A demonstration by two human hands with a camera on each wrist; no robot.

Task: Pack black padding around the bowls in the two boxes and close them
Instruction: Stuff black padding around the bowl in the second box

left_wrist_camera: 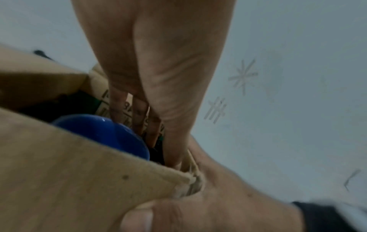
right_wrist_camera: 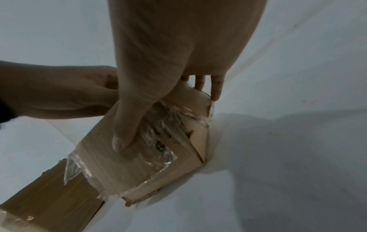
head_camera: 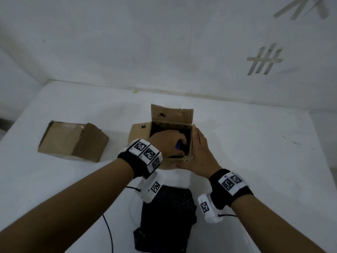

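From the head view, one box [head_camera: 73, 141] on the left of the table [head_camera: 255, 152] already looks closed, so that half seems done. The open box [head_camera: 171, 125] stands in the middle with its flaps up. The left hand [head_camera: 167, 141] reaches down inside it, and the right hand [head_camera: 198, 152] lies flat against its right wall with straight fingers, steadying it. A pile of black padding [head_camera: 167, 218] waits near the person's side of the table, so more can go in.

In the left wrist view, straight fingers [left_wrist_camera: 139, 113] push down between a blue bowl [left_wrist_camera: 103, 130] and the box wall; dark padding shows beside the bowl. They seem to grip nothing.

In the right wrist view, the thumb [right_wrist_camera: 127, 128] presses on the taped wall.

Left to do, as it seems: finish packing, then fold the flaps shut.
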